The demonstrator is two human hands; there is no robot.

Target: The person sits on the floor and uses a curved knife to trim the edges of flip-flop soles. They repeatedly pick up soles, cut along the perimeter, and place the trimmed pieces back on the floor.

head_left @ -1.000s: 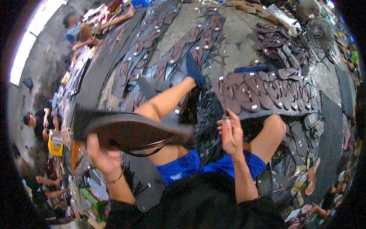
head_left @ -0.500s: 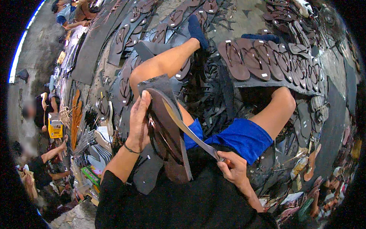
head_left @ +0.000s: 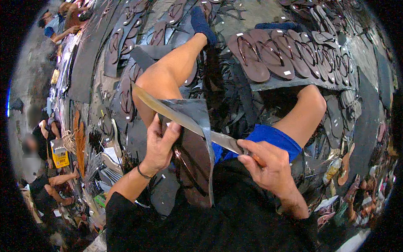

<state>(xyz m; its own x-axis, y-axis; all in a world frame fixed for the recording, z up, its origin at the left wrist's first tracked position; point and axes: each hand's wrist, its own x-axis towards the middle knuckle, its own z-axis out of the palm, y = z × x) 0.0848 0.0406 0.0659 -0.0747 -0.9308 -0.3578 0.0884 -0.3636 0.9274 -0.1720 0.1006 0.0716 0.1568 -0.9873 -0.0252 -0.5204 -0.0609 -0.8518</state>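
Sandal (head_left: 194,168), head view: before torso (head_left: 210,227), pinched near top by fingers of left hand (head_left: 160,147), probably for steadiness; knife (head_left: 184,120) gripped at handle by fingers of right hand (head_left: 270,168), slanting across sandal's upper end.

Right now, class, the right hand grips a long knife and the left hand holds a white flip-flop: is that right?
Not quite: the head view shows a brown flip-flop, not a white one, in the left hand; the right hand does grip a long knife.
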